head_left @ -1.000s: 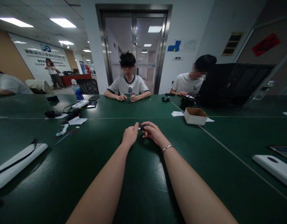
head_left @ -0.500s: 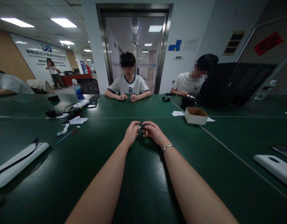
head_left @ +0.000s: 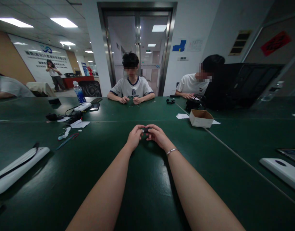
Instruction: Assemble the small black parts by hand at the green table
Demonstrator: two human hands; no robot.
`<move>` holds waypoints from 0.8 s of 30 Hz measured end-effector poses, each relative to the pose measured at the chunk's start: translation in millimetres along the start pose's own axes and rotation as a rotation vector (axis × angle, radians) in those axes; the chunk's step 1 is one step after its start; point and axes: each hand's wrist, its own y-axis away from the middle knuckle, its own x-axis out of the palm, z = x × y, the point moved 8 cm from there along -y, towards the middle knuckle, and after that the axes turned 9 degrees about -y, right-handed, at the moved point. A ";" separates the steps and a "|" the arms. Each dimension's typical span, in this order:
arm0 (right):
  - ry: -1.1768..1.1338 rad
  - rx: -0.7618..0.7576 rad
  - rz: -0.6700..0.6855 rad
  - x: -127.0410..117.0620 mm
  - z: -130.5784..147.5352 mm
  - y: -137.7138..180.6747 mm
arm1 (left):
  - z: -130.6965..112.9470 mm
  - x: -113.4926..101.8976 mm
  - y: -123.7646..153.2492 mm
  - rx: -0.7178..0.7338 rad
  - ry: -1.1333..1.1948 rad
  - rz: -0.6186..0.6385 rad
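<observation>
A small dark object with a silvery end is held between my two hands just above the table. Its exact kind is too small to make out. My left hand pinches it at the silvery end, thumb and fingers closed. On the black end, the fingers of my right hand are closed as well. The fingertips nearly meet and cover much of it. A silver bracelet circles my right wrist.
An open cardboard box stands ahead right beside paper pieces. Left lie tweezers, crumpled paper, cables and a long white case. A white device lies far right. Across the table sit two people.
The view has shifted very slightly. Both hands keep their hold on the small object, the fingertips perhaps a touch closer together.
</observation>
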 end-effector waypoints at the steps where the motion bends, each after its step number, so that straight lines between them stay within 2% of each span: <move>1: 0.003 0.000 0.001 0.1 0.1 0.2 | -0.1 -0.1 0.0 0.004 -0.005 -0.002; 5: 0.009 0.006 -0.002 -0.2 -0.5 0.4 | -3.4 -0.3 1.0 0.045 -0.022 -0.002; 14: -0.002 0.022 -0.012 -3.9 -2.5 -1.3 | -3.2 1.9 2.3 0.019 -0.001 0.015; 24: -0.019 0.007 -0.006 -3.6 -2.5 -0.8 | -3.9 2.1 2.5 0.058 0.007 0.010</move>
